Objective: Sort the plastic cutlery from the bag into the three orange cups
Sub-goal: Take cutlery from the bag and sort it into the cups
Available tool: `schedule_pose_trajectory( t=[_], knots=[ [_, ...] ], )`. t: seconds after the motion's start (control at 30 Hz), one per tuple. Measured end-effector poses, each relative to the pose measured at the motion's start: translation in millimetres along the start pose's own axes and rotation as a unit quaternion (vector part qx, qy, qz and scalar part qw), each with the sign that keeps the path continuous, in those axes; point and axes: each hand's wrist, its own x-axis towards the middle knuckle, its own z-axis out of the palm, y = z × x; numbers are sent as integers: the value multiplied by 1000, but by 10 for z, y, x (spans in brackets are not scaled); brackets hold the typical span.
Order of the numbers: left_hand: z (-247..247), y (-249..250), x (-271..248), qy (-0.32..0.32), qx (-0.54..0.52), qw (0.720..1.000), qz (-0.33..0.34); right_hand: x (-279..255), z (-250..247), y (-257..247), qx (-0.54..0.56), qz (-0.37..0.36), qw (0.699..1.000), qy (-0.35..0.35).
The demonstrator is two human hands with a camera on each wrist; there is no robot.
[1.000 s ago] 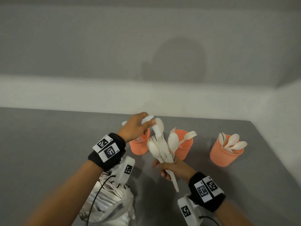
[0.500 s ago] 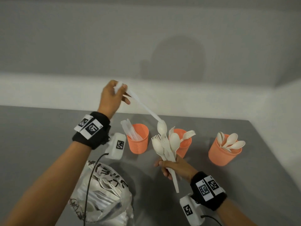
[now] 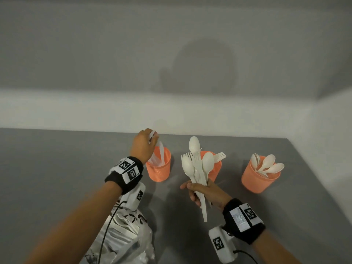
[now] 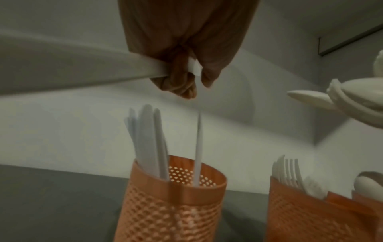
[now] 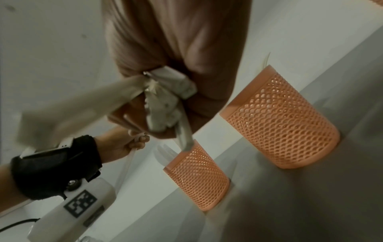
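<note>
Three orange mesh cups stand in a row on the grey table. The left cup [image 3: 159, 172] [image 4: 172, 204] holds several white knives, the middle cup [image 3: 216, 171] holds forks [image 4: 290, 170], and the right cup [image 3: 259, 178] holds spoons. My left hand [image 3: 153, 138] [image 4: 193, 81] pinches the handle of a white knife [image 3: 162, 155] [image 4: 197, 147], which hangs upright with its lower end inside the left cup. My right hand [image 3: 194, 189] [image 5: 165, 114] grips a bundle of white spoons and forks [image 3: 198, 166] in front of the middle cup.
The crumpled clear plastic bag [image 3: 123, 239] with more white cutlery lies at the near left, under my left forearm. The table's right edge runs just past the right cup. A white wall closes the back.
My left hand drew the knife up out of the bundle, then came down over the left cup, so the knife now reaches into it. The right hand has barely moved.
</note>
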Motion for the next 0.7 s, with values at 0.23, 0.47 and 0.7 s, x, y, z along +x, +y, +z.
schedule_pose_trajectory(
  t=[0.23, 0.47, 0.7],
  knots=[
    [18, 268, 53, 157, -302, 940, -14, 10, 0, -21, 2, 6, 1000, -10],
    [330, 169, -1, 95, -289, 952, -37, 12, 36, -60, 3, 6, 999, -32],
    [332, 204, -246, 78, -109, 991, 14, 16, 53, -8, 61, 17, 997, -40]
  ],
)
